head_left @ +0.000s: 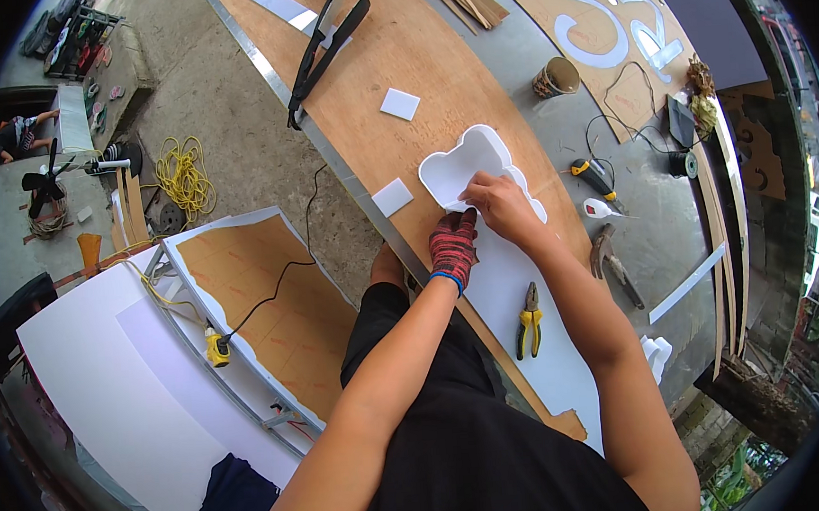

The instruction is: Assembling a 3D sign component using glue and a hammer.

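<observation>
A white shallow shell with a scalloped, cloud-like rim [465, 161] lies on the brown wooden board in front of me. My left hand [454, 248], in a red and dark knitted glove with a blue cuff, pinches the near edge of this shell. Bare and bent over the shell, my right hand [503, 209] has its fingertips drawn together at the same near wall; what lies between them is hidden. Pliers [528, 320] with yellow and black handles rest on a white strip [555, 364] beside my right forearm.
Two small white rectangles [400, 104] [392, 198] and a black hair straightener [324, 57] lie on the board [363, 140]. To the right are a cup [556, 77], a screwdriver [594, 178], a small white bottle [606, 208] and a hammer [616, 265]. A framed panel [269, 284] stands at left.
</observation>
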